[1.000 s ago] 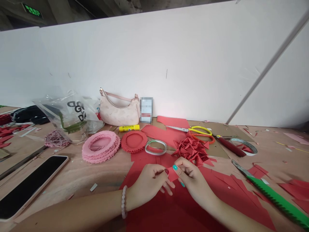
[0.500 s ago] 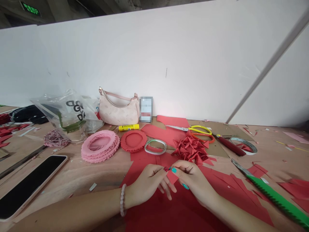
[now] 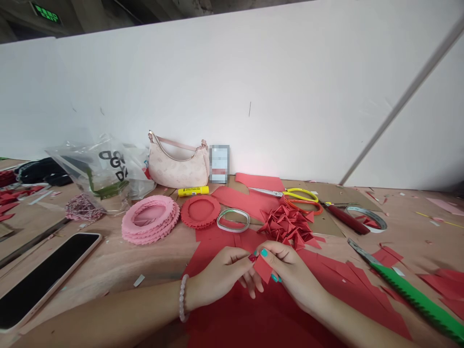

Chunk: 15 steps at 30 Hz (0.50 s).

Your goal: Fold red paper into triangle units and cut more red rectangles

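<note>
A small piece of red paper [image 3: 263, 269] is pinched between my two hands. My left hand [image 3: 232, 271], with a beaded bracelet at its wrist, grips the paper's upper left corner between thumb and finger. My right hand [image 3: 286, 268] pinches the top of the same piece, its thumb lying over the front. Just behind the fingers lies a heap of folded red paper pieces [image 3: 288, 223]. Large red paper sheets [image 3: 232, 314] spread beneath both hands. Fingers hide the paper's upper edge.
Behind stand pink paper rings [image 3: 150, 220], a red paper ring [image 3: 200, 211], a glue stick [image 3: 193, 191] and a handbag [image 3: 177, 166]. Scissors [image 3: 300, 195] and a red-handled tool [image 3: 346, 218] lie back right. A green-handled blade [image 3: 409, 290] is at right, a phone [image 3: 47, 278] at left.
The red paper has shifted slightly right and turned a little, showing more of its face. Both hands keep their pinch. The things on the table have stayed put.
</note>
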### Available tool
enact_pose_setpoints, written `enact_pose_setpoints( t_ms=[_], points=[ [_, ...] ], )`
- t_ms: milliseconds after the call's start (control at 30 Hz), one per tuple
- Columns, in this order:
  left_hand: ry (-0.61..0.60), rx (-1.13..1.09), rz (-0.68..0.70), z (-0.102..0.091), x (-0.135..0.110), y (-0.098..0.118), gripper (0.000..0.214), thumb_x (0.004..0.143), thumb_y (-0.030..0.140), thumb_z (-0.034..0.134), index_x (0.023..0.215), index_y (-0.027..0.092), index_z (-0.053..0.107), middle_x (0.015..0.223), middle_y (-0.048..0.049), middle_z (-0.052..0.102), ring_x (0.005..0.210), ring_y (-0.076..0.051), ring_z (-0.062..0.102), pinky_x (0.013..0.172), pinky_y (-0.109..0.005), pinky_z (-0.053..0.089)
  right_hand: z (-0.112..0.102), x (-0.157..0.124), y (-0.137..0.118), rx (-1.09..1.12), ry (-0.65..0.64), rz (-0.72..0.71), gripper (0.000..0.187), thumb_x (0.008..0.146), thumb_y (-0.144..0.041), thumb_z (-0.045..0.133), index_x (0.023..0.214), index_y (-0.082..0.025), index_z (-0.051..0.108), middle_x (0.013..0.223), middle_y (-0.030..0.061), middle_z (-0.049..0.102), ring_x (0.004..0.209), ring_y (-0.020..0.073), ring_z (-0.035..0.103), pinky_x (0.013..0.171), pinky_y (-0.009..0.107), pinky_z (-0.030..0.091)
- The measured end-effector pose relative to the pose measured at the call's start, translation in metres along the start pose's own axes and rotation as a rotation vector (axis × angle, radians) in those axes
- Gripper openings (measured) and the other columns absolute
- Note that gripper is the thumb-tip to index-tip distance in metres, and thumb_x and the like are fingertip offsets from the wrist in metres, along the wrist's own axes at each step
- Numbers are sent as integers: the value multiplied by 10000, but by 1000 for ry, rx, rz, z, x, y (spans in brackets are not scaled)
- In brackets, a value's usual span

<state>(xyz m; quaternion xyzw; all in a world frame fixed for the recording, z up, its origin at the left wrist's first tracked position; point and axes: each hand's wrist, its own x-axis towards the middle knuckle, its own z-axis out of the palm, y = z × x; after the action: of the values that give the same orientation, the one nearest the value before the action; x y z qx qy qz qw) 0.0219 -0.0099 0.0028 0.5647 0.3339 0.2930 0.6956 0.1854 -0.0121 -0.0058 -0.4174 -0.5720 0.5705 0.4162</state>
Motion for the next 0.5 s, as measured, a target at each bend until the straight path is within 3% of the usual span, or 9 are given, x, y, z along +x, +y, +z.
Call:
enact_pose_setpoints(
  t_ms=[300,500],
  points=[
    [-5,34,5,2,-3,4,334,819,409,433,776,107,569,661,-59,628,500,-110,546,557,-235,431,-1,0,3,32,20,53,328,776,-472,537,801,-163,644,670,6,570,488,75,413,439,199,320],
    [-10,104,31,2,-3,4,149,749,167,418,727,122,558,659,-19,616,527,-100,565,563,-216,434,3,0,0,84,-27,60,332,788,-469,516,933,-173,559,523,-27,551,460,119,515,454,230,351]
  ],
)
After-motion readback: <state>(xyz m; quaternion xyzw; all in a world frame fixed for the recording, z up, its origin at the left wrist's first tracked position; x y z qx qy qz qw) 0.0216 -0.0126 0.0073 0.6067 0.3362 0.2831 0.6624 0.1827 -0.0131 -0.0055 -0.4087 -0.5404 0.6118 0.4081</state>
